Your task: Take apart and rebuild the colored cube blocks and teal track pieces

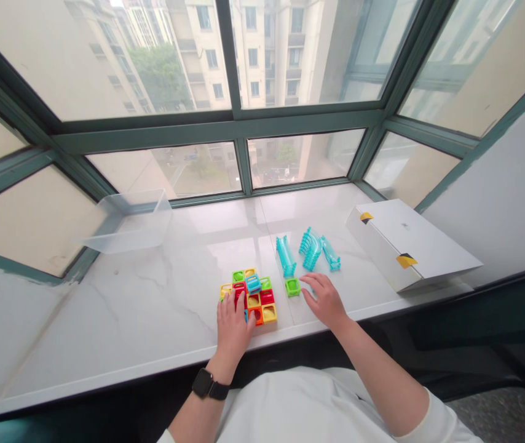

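A cluster of colourful plastic blocks in red, yellow, green, orange and blue sits near the front edge of the white ledge. One blue block rests tilted on top of the others. My left hand lies over the left part of the cluster, fingers spread and touching the blocks, partly covering them. Just right of the cluster a single green block stands apart. Beside it is my right hand, thumb and fingers apart with nothing between them. Translucent turquoise track pieces, one straight and one curved, lie behind the green block.
Another turquoise piece lies right of the curved one. A white box with yellow-black tabs stands at the right. A clear plastic bin is at the back left. Windows with green frames close off the ledge.
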The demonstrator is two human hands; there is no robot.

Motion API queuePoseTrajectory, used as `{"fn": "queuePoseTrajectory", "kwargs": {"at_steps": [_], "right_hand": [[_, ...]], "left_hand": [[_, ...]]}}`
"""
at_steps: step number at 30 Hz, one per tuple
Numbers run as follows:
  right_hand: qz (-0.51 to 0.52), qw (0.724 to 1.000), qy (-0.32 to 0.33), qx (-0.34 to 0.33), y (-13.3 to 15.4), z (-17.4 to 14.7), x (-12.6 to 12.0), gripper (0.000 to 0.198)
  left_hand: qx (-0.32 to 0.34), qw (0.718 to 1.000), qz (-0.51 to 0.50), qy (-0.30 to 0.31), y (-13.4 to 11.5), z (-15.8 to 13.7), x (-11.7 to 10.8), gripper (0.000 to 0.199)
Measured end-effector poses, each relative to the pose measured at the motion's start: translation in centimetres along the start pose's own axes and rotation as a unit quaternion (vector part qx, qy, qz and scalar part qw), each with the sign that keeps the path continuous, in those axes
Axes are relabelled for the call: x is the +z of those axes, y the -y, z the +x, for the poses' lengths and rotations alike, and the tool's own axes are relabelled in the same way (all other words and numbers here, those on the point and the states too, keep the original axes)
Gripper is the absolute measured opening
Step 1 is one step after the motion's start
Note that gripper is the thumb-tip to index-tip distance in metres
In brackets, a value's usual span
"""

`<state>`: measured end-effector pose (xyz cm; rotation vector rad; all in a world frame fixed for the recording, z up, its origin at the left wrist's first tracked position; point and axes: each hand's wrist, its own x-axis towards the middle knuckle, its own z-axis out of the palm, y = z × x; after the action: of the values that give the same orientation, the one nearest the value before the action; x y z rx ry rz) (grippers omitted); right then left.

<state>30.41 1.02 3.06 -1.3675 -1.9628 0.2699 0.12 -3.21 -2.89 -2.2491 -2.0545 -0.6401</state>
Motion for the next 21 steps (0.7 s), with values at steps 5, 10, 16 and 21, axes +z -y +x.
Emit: {"fn": "queuePoseTrajectory", "kwargs": {"at_steps": [5, 10, 16, 21], "right_hand": [[0.072, 0.993, 0.082, -0.053, 4.6, 1.3, 3.6, 0.049], [0.064, 0.985, 0.146, -0.073, 7.4, 2.8, 7.5, 0.068], [0.038, 0.988, 0.142, -0.035, 8.3, 3.1, 9.4, 0.052], [0.051, 0.990, 0.122, -0.046, 8.0, 3.2, 9.5, 0.047]], "left_hand": [[0.001, 1.000, 0.022, -0.007, -0.4, -0.2, 0.1, 0.054], [0.005, 0.999, 0.034, -0.003, -0.7, -0.2, -0.2, 0.054], [0.012, 0.999, 0.049, -0.008, -0.7, -0.2, -0.3, 0.054], [0.008, 0.999, 0.042, -0.015, -0.8, -0.2, -0.1, 0.055]]}}
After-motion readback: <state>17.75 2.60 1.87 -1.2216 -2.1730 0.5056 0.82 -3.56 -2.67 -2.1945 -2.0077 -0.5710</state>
